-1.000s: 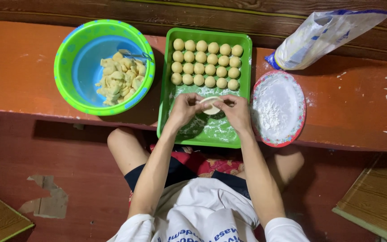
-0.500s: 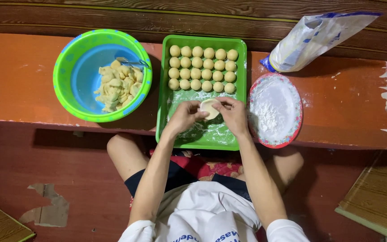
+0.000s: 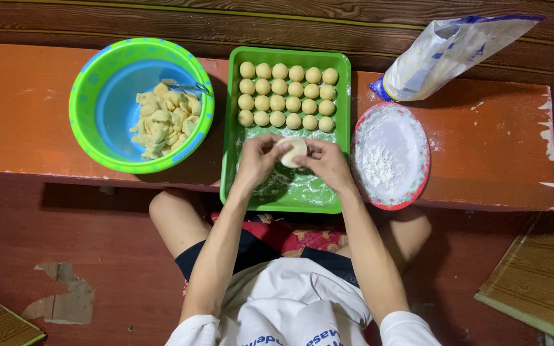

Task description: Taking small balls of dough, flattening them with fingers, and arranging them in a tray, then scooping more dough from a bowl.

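Observation:
Both my hands meet over the near half of a green tray point(image 3: 230, 160). My left hand point(image 3: 258, 160) and my right hand point(image 3: 328, 163) pinch one flattened pale dough piece point(image 3: 293, 151) between their fingers. Several round dough balls point(image 3: 288, 96) lie in rows at the tray's far end. The tray's near end is dusted with flour.
A green and blue bowl point(image 3: 97, 138) holding yellow filling pieces point(image 3: 161, 118) and a spoon stands at the left on the orange bench point(image 3: 27, 109). A red-rimmed plate of flour point(image 3: 389, 154) sits right of the tray, and an open flour bag point(image 3: 447, 54) lies behind it.
My hands have kept turning and pressing the dough piece over the tray. The view has shifted slightly; the things on the bench have not moved.

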